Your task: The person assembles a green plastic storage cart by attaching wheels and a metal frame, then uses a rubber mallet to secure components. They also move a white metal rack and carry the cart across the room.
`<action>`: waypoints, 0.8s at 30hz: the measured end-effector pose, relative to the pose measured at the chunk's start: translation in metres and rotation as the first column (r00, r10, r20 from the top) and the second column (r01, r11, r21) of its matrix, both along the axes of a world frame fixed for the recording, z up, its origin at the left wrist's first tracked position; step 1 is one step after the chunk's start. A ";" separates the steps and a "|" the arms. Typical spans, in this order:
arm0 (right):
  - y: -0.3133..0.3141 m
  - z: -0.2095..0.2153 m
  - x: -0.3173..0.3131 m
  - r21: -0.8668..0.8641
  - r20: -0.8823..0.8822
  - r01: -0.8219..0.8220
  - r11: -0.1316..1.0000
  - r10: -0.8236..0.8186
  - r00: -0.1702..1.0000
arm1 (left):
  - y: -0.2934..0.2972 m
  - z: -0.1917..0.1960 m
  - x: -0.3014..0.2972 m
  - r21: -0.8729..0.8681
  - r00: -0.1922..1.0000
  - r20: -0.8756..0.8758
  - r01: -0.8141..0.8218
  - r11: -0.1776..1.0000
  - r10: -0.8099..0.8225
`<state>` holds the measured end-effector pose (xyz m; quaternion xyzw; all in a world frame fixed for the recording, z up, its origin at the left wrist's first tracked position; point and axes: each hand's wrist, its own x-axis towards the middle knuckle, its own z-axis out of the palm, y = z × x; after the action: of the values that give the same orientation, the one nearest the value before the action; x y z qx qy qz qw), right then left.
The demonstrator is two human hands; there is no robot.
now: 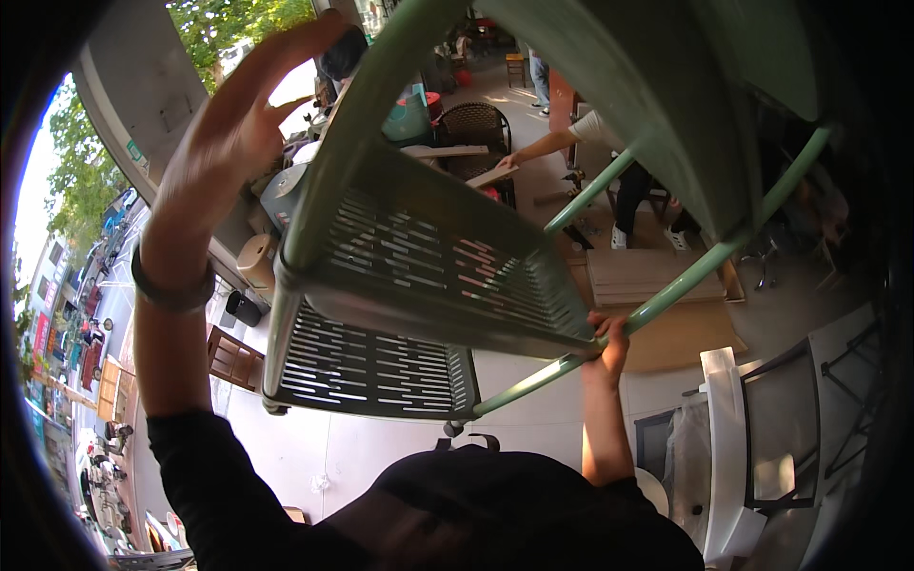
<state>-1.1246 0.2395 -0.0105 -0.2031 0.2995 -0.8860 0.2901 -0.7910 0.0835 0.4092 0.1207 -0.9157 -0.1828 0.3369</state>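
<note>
A green rolling storage rack (390, 328) with slotted shelf baskets and round tube posts hangs tilted in front of me, small casters showing at its lower corners. Around one of its tubes, at the corner of a slotted shelf, my right hand (609, 344) is closed. Raised at the upper left, my left hand (243, 128) has its fingers stretched and thumb apart, slightly blurred by motion. It is beside the rack's left post and appears to hold nothing. The rack's upper part is very near and runs out of the picture at the top.
Beyond the rack, another person's arm (547, 145) reaches to a flat board (492, 176). Flat cardboard (647, 281) lies on the floor. A wooden chair (231, 360) stands left, a wicker chair (476, 122) behind; a white panel (724, 447) is at right.
</note>
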 end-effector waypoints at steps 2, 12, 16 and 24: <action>0.001 0.018 -0.022 0.005 0.065 -0.011 1.000 0.011 0.998 | -0.022 -0.056 0.036 0.281 0.989 0.086 -0.143 0.949 0.124; -0.062 0.082 -0.132 0.186 -0.164 0.341 0.922 -0.313 0.936 | -0.138 -0.267 -0.018 0.637 0.910 -0.078 -0.269 0.723 0.407; -0.097 0.189 -0.183 0.182 -0.237 0.411 0.893 -0.366 0.900 | -0.205 -0.266 -0.086 0.650 0.913 -0.245 -0.096 0.754 0.327; -0.145 0.240 -0.258 0.193 -0.505 0.603 0.774 -0.448 0.737 | -0.304 -0.237 -0.264 0.762 0.848 -0.495 0.318 0.563 0.191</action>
<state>-1.3831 0.0944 0.2292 -0.2455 0.5513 -0.7971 -0.0194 -1.0554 -0.2204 0.1726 0.1738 -0.5972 -0.6259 0.4706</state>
